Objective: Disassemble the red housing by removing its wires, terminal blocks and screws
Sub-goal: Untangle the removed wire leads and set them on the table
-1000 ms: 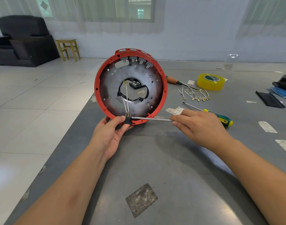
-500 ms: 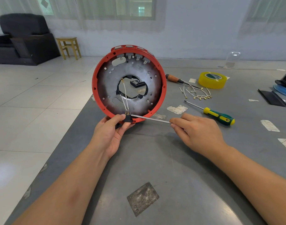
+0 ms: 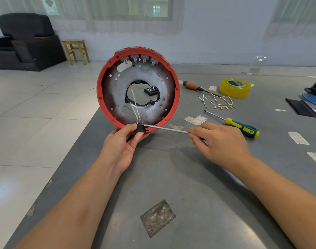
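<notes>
The left hand pinches a small black plastic terminal block between thumb and curled fingers, right at the lower rim of the round red plastic housing, which stands on edge on the grey metal table with its open face toward the camera. Two thin white wires run from the brass pins on top of the block up across the housing's dull silver inner plate to the edge of its central round hole. The right hand is closed around a screwdriver with a long bare steel shaft — the handle is hidden inside the fist, only the shaft shows — and the tip touches the right side of the terminal block. Through the central hole a second black ribbed block is seen lying beyond. To the right of the housing on the table lie a green-and-yellow-handled screwdriver, a wooden-handled screwdriver, a loose bunch of short white wires with brass end lugs and a roll of yellow translucent tape — its core label is green and white, but the writing is too small to read. Torn scraps of white tape are stuck to the table surface, and a scuffed square patch sits near its front.
</notes>
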`<state>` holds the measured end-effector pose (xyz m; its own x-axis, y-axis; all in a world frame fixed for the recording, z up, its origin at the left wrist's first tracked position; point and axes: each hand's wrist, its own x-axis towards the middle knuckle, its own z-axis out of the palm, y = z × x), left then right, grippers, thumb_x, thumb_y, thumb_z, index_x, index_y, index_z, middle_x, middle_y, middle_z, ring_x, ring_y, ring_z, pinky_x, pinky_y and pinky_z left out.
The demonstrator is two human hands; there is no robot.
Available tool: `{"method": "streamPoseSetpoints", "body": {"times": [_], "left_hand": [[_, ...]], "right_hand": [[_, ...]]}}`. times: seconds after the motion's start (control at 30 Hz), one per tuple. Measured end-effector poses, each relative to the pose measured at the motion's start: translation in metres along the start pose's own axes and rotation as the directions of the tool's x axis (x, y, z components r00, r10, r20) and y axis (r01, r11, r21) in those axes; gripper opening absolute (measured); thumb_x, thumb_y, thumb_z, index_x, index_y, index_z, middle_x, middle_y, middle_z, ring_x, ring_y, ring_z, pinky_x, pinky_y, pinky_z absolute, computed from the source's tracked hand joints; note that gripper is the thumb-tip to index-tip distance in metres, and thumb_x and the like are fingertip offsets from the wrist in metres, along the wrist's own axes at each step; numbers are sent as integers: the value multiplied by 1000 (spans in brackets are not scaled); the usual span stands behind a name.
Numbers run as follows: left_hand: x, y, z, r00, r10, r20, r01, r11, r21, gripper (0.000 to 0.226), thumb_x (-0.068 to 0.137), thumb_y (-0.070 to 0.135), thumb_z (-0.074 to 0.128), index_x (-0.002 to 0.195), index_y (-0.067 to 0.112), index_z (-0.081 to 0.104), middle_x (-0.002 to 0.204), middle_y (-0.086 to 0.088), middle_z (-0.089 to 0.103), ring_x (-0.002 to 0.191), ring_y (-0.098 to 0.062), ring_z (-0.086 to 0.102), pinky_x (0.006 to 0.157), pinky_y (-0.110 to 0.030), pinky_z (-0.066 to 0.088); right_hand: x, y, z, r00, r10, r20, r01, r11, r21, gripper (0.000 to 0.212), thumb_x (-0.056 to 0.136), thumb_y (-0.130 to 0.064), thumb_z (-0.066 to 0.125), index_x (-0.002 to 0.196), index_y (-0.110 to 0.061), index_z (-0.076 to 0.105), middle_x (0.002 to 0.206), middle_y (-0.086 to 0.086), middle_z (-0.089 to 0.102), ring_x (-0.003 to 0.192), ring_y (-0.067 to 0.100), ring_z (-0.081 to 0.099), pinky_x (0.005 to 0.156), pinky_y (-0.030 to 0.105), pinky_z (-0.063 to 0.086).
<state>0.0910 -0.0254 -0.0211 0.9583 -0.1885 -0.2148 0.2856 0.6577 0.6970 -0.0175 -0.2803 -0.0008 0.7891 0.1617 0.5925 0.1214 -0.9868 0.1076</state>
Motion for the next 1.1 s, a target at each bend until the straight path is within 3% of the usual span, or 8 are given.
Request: {"method": "streamPoseSetpoints", "body": {"times": [0.13, 0.57, 0.83, 1.1], "left_hand": [[1, -1, -1, 1000, 5, 19, -5, 1000, 25, 28, 94, -10, 64, 122, -5, 58, 122, -32, 63, 122, -49, 66, 79, -40, 65], [-2, 0, -1, 997, -28, 71, 24, 998, 50, 27, 94, -12, 59, 120, -7, 62, 132, -36, 63, 123, -52, 65, 75, -35, 65], [-3, 2, 1, 997, -36, 74, 31, 998, 61, 21, 95, -12, 58, 115, -7, 63, 126, -33, 68, 121, -52, 66, 71, -33, 65], [-3, 2, 0, 996, -17, 91, 7, 994, 107, 22, 95, -12, 59, 114, -4, 67, 125, -28, 72, 105, -39, 76, 78, -37, 65]], "right_hand": [[1, 4, -1, 999, -22, -33, 22, 1000, -2, 32, 103, -44, 45, 111, -38, 75, 83, -10, 69, 72, 21, 69, 47, 28, 45], [3, 15, -1, 994, -74, -76, 73, 997, -15, 27, 102, -39, 51, 107, -35, 77, 82, -8, 69, 72, 20, 68, 48, 26, 42], [6, 18, -2, 991, -95, -96, 96, 995, 3, 26, 102, -38, 51, 105, -34, 77, 81, -9, 69, 70, 20, 67, 48, 24, 39], [8, 24, -4, 989, -106, -102, 109, 994, 18, 27, 102, -37, 52, 104, -32, 78, 82, -8, 70, 69, 23, 68, 47, 28, 44]]}}
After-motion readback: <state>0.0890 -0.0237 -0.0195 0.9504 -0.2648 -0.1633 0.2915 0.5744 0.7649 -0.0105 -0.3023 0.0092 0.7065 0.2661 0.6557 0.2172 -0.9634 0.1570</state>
